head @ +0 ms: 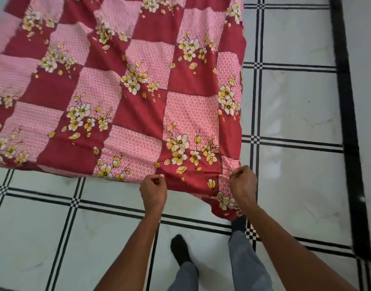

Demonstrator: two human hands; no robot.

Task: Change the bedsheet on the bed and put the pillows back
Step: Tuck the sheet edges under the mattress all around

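Gripping bedsheet point(125, 91) edge, left hand point(153, 191) fisted, right hand point(243, 181) pinching corner

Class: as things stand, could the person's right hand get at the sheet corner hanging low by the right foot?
Probably yes. The right hand already grips the sheet just above that corner, and nothing lies between them.
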